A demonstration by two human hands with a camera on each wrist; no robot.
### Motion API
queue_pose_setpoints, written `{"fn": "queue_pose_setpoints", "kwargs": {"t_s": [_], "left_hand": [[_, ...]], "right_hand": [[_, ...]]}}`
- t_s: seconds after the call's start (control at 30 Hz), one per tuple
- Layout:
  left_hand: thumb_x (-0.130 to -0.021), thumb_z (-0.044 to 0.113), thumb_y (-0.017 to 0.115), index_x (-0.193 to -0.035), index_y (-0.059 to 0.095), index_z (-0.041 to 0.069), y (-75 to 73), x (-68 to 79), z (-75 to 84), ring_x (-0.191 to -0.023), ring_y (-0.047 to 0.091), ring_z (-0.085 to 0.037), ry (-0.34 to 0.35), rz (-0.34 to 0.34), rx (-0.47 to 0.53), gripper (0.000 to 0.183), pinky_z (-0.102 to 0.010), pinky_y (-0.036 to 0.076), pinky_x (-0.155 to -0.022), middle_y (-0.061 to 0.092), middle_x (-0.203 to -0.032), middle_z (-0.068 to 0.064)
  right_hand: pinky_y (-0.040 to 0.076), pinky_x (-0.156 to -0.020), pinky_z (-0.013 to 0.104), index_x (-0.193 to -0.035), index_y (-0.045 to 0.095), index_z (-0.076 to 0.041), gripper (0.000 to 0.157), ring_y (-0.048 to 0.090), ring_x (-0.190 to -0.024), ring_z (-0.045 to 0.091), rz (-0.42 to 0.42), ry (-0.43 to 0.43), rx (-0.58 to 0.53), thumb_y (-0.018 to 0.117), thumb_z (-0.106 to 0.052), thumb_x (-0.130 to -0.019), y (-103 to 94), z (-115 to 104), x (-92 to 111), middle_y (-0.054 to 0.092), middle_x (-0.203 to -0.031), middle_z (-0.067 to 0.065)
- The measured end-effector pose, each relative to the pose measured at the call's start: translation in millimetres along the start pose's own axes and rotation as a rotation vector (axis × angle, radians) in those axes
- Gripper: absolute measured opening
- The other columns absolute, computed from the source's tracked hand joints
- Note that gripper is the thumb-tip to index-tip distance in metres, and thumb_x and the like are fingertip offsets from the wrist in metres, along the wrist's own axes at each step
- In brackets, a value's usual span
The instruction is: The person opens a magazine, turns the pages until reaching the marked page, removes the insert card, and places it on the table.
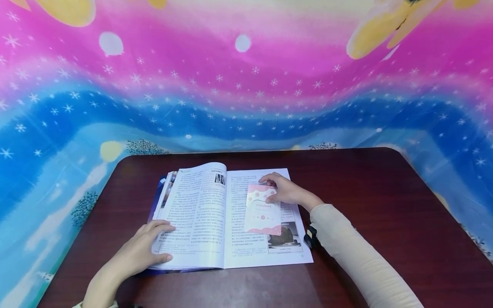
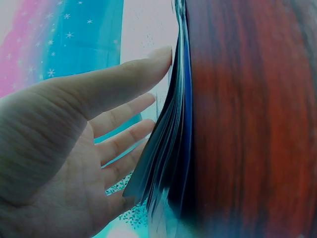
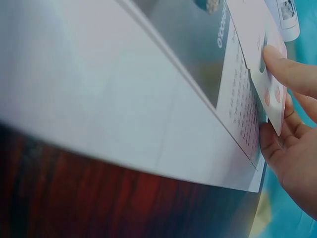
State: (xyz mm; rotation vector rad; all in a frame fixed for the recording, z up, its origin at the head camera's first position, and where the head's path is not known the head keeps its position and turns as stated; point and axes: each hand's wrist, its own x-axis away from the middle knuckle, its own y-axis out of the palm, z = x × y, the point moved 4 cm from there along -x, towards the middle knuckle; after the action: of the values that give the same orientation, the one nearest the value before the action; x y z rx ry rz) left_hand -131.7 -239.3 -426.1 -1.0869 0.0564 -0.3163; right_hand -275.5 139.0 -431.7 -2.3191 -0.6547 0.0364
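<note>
A magazine lies open on the dark wooden table, its pages full of small print. On the left page's outer edge rests my left hand, thumb near the bottom corner and fingers extended over the paper. The left wrist view shows that thumb against the fanned page edges. My right hand pinches the top of a pink and white card printed "strawberry", thumb on its face and fingers behind. The card overlaps the right page, partly covering a photo there.
The reddish-brown table extends right and left of the magazine. Behind it hangs a pink and blue cloth with snowflakes. A black strap piece sits by the right wrist.
</note>
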Motion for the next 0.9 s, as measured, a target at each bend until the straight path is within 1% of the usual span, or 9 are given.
{"fn": "queue_pose_setpoints", "kwargs": {"t_s": [0.13, 0.23, 0.33, 0.47, 0.57, 0.7, 0.77, 0.9], "left_hand": [[-0.071, 0.031, 0.09, -0.128, 0.064, 0.009, -2.0, -0.5, 0.0, -0.127, 0.043, -0.041, 0.0, 0.0, 0.003, 0.066, -0.059, 0.045, -0.092, 0.051, -0.138, -0.014], [-0.071, 0.031, 0.09, -0.128, 0.064, 0.01, -1.3, -0.3, -0.2, -0.127, 0.043, -0.041, -0.002, -0.004, 0.012, 0.066, -0.059, 0.045, -0.093, 0.051, -0.138, -0.014], [-0.07, 0.032, 0.09, -0.128, 0.064, 0.01, -0.2, -0.1, -0.4, -0.127, 0.043, -0.041, -0.001, -0.009, 0.013, 0.067, -0.059, 0.045, -0.093, 0.051, -0.138, -0.014], [-0.071, 0.031, 0.09, -0.127, 0.064, 0.009, -1.0, 0.7, 0.5, -0.126, 0.044, -0.041, 0.005, -0.004, 0.003, 0.066, -0.058, 0.045, -0.093, 0.051, -0.137, -0.015], [-0.071, 0.031, 0.09, -0.128, 0.064, 0.008, -1.7, 0.0, 0.8, -0.126, 0.044, -0.041, 0.01, -0.001, 0.002, 0.066, -0.059, 0.045, -0.093, 0.051, -0.137, -0.015], [-0.071, 0.032, 0.09, -0.128, 0.063, 0.008, -2.0, 0.0, 0.7, -0.126, 0.043, -0.042, 0.002, -0.006, 0.003, 0.068, -0.059, 0.045, -0.093, 0.05, -0.138, -0.016], [-0.071, 0.032, 0.09, -0.128, 0.063, 0.008, -2.2, 0.4, 0.9, -0.126, 0.043, -0.042, -0.001, -0.009, 0.002, 0.068, -0.06, 0.044, -0.093, 0.05, -0.138, -0.016], [-0.071, 0.032, 0.09, -0.128, 0.063, 0.008, -2.5, 0.1, 2.5, -0.126, 0.043, -0.042, 0.007, -0.015, 0.003, 0.068, -0.06, 0.044, -0.093, 0.051, -0.138, -0.017]], "right_hand": [[0.042, -0.1, 0.042, -0.131, 0.06, -0.008, 0.051, 0.049, -0.11, 0.026, 0.006, 0.001, -0.014, 0.079, -0.005, -0.084, -1.0, -2.4, -0.4, 0.052, -0.13, 0.012], [0.042, -0.102, 0.044, -0.13, 0.06, -0.007, 0.049, 0.05, -0.112, 0.027, 0.01, -0.012, -0.032, 0.079, -0.005, -0.084, -2.6, -3.6, 0.6, 0.053, -0.131, 0.014], [0.044, -0.097, 0.044, -0.129, 0.059, -0.006, 0.049, 0.051, -0.109, 0.028, 0.013, -0.033, -0.048, 0.079, -0.006, -0.084, -5.5, -3.3, 1.7, 0.057, -0.124, 0.013], [0.047, -0.088, 0.038, -0.13, 0.059, -0.007, 0.048, 0.053, -0.103, 0.025, 0.018, -0.052, -0.046, 0.078, -0.007, -0.086, -12.0, 0.2, 3.2, 0.06, -0.113, 0.009], [0.048, -0.082, 0.036, -0.13, 0.059, -0.007, 0.042, 0.055, -0.096, 0.024, 0.035, -0.072, -0.03, 0.074, -0.009, -0.09, -21.3, 2.3, 4.9, 0.061, -0.107, 0.008], [0.048, -0.078, 0.036, -0.13, 0.06, -0.008, 0.037, 0.056, -0.091, 0.025, 0.059, -0.1, -0.035, 0.068, -0.009, -0.094, -38.8, 4.5, 9.8, 0.063, -0.104, 0.01], [0.048, -0.08, 0.037, -0.13, 0.061, -0.009, 0.035, 0.057, -0.094, 0.026, 0.07, -0.097, -0.062, 0.066, -0.007, -0.095, -48.6, 8.0, 14.0, 0.063, -0.11, 0.012], [0.05, -0.08, 0.037, -0.132, 0.059, -0.007, 0.033, 0.058, -0.097, 0.028, 0.093, -0.052, -0.125, 0.057, -0.003, -0.099, -68.7, 22.7, 24.9, 0.063, -0.12, 0.017]]}}
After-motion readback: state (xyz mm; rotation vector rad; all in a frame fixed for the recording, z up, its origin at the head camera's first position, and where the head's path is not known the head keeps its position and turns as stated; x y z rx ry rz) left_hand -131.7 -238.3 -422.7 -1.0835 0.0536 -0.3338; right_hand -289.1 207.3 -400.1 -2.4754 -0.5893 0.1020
